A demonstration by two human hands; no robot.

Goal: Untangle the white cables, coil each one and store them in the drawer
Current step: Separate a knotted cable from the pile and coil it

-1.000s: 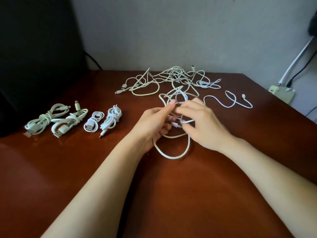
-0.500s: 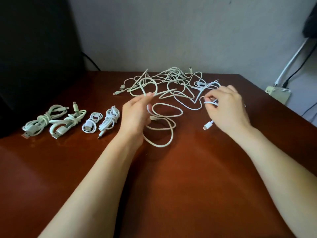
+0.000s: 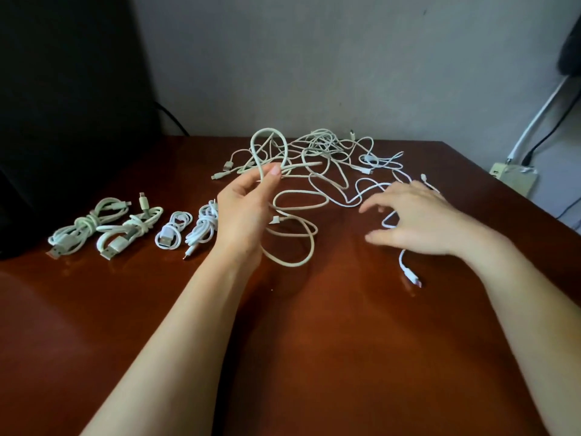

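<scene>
On the left side of the brown table (image 3: 314,357), in front of a dark shape (image 3: 63,89), a row of four coiled cables (image 3: 130,229) lies side by side, each bundle wrapped on itself and apart from its neighbour. Just right of the row the left hand (image 3: 245,212) is raised with its palm turned inward, thumb and forefinger pinching a cream cable (image 3: 295,236); one loop of it stands up above the fingertips and the rest lies in slack loops on the wood below the hand. Behind, near the wall, the tangle (image 3: 339,152) of white cables sprawls loose. Further right the right hand (image 3: 421,221) hovers low with fingers spread and relaxed, slightly blurred, gripping nothing; a thin white cable (image 3: 407,272) runs beneath it and ends in a plug on the table. A power strip (image 3: 512,180) sits at the far right edge. Half a second earlier the right hand pinched that thin cable with its plug dangling; now it has let go and the plug lies flat, while the left hand has lifted its loop higher
</scene>
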